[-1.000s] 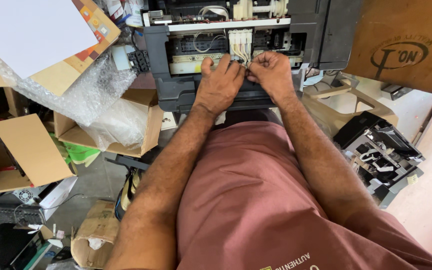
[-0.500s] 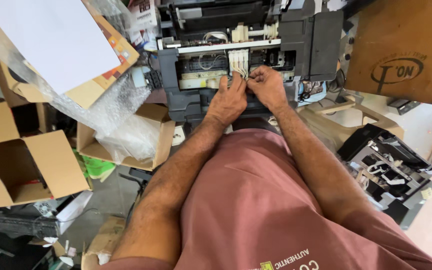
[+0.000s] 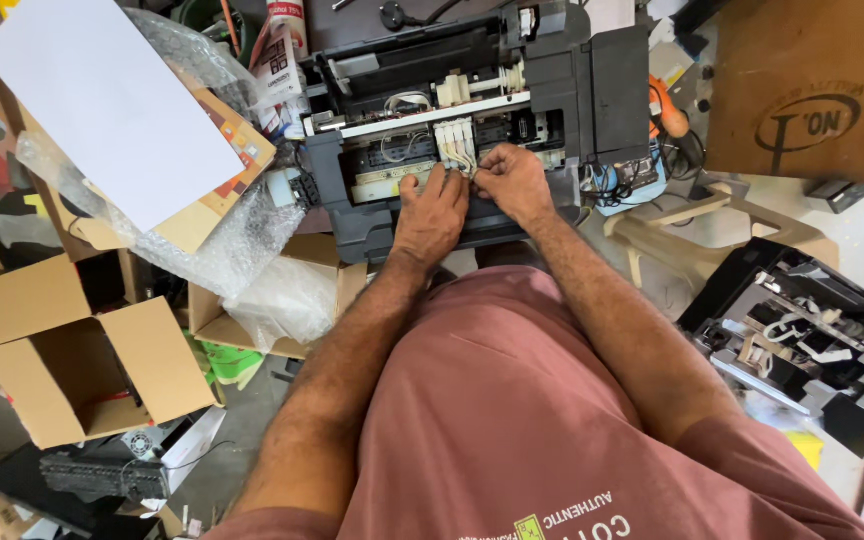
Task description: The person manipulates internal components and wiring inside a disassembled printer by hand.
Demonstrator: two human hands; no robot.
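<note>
An opened black printer (image 3: 592,90) with its cover off lies in front of me, its inner rail, wires and white ink cartridge block (image 3: 454,140) exposed. My left hand (image 3: 430,215) rests palm down on the printer's front edge, fingers reaching up to the thin tubes just below the cartridge block. My right hand (image 3: 514,182) is beside it, fingertips pinched on those same thin tubes (image 3: 470,165). Both hands touch each other at the fingertips. What exactly lies under the fingers is hidden.
Open cardboard boxes (image 3: 72,360) and bubble wrap (image 3: 222,240) crowd the left side. A white sheet (image 3: 112,110) lies on a box at upper left. Another dismantled black printer part (image 3: 812,340) sits at right, a brown cardboard panel (image 3: 812,90) at upper right.
My head has tilted, so the printer sits higher and smaller in view. Both hands have stayed on the printer's middle, closing together on the tubes under the cartridge block.
</note>
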